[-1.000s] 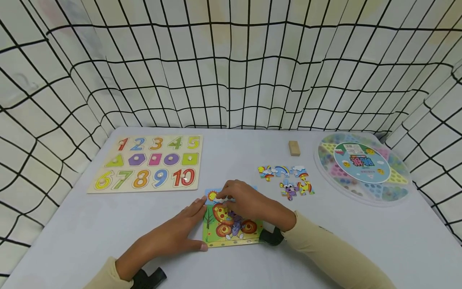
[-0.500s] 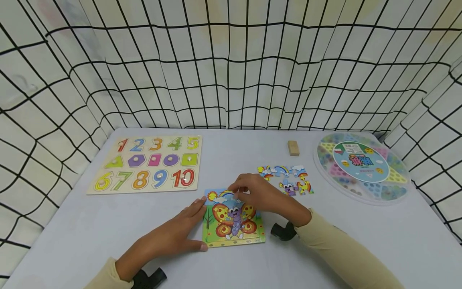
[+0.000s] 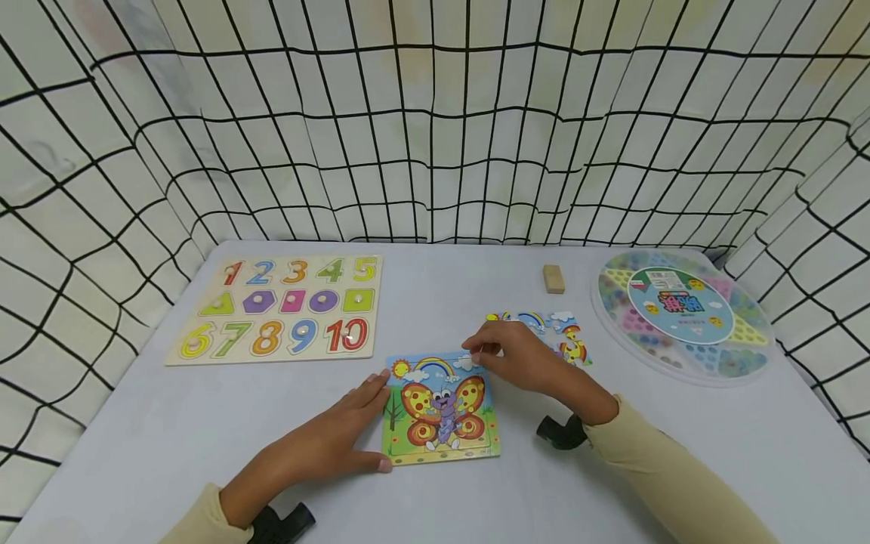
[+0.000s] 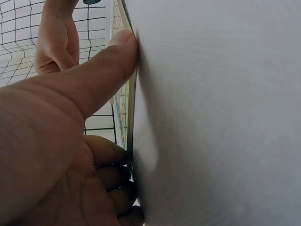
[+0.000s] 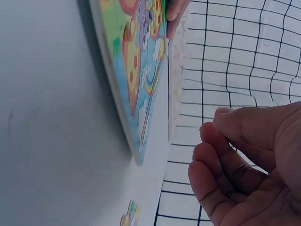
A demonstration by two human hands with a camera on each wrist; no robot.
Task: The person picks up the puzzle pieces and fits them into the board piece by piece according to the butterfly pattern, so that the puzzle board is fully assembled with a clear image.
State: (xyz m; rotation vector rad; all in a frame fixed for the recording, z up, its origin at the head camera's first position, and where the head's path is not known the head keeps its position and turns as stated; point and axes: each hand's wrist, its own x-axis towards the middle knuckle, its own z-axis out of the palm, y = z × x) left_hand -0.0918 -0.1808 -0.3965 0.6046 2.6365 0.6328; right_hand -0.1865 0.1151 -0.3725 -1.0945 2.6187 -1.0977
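Note:
A square jigsaw puzzle (image 3: 442, 412) with a butterfly, sun and rainbow picture lies flat on the table in the head view. Along its left edge rests my left hand (image 3: 326, 438), fingers stretched toward the upper corner, the thumb at the lower one. My right hand (image 3: 519, 357) hovers by the puzzle's top right corner, partly covering the loose puzzle pieces behind it. In the right wrist view its fingers (image 5: 207, 176) are loosely curled, thumb close to the index fingertip, nothing visible between them. The puzzle (image 5: 141, 70) stretches away beside this hand.
Several loose puzzle pieces (image 3: 567, 332) lie behind my right hand. A wooden number board (image 3: 272, 317) sits at the back left. Farther back are a small wooden block (image 3: 553, 279) and a round bead case (image 3: 682, 317). Black netting (image 3: 435, 113) surrounds the white table.
My right hand has moved right across the puzzle, from over its upper middle to its top right corner, uncovering the butterfly picture. The left hand has stayed in place.

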